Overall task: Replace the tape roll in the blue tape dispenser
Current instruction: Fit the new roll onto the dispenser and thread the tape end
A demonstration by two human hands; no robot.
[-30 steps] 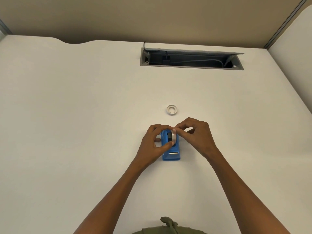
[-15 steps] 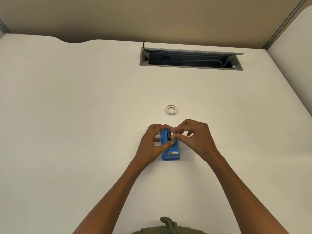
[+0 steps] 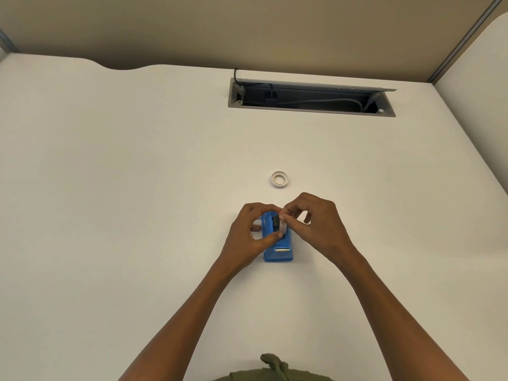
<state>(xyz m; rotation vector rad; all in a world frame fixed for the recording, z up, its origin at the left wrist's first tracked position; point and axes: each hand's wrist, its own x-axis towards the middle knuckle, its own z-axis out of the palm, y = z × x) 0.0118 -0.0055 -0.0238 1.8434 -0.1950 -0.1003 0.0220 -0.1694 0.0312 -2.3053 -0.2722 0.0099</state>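
The blue tape dispenser (image 3: 278, 253) lies on the white desk (image 3: 110, 188), its metal cutter end toward me. My left hand (image 3: 248, 237) wraps its far part, thumb on the top. My right hand (image 3: 316, 224) pinches a white tape roll (image 3: 282, 226) on a black hub (image 3: 275, 221) over the dispenser's well. A second white ring (image 3: 279, 179), a tape roll or bare core, lies flat on the desk beyond the hands.
A grey cable tray opening (image 3: 310, 98) with black and grey cables is sunk into the desk at the back. A beige partition (image 3: 247, 28) rises behind the desk. Another white surface (image 3: 478, 105) adjoins on the right.
The white roll and black hub have stayed at the dispenser's well. My right fingers have shifted slightly on the roll; my left hand holds its place.
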